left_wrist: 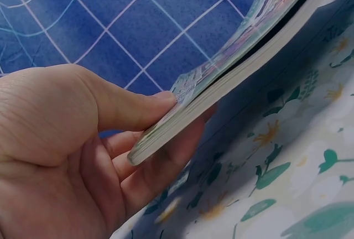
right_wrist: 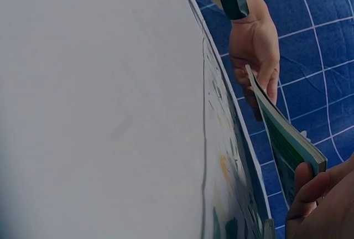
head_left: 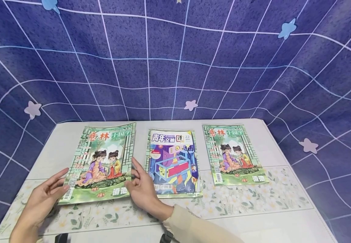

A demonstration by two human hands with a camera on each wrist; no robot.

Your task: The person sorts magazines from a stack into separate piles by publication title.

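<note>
A green magazine (head_left: 102, 162) with two cartoon figures on its cover is held above the left part of the table, tilted, between both hands. My left hand (head_left: 43, 197) pinches its lower left edge; in the left wrist view the thumb (left_wrist: 146, 109) lies on the cover and the other fingers are beneath. On the opposite side my right hand (head_left: 145, 192) grips the right edge, thumb over the cover. The right wrist view catches the magazine (right_wrist: 285, 134) edge-on, its thick page block bending slightly between the hands.
In the middle lies a purple magazine (head_left: 175, 168) on top of a green-edged one. Another green magazine (head_left: 236, 155) with the same cartoon cover lies to the right. The white table (head_left: 272, 148) has a floral band, and a blue gridded cloth (head_left: 169, 74) hangs behind it.
</note>
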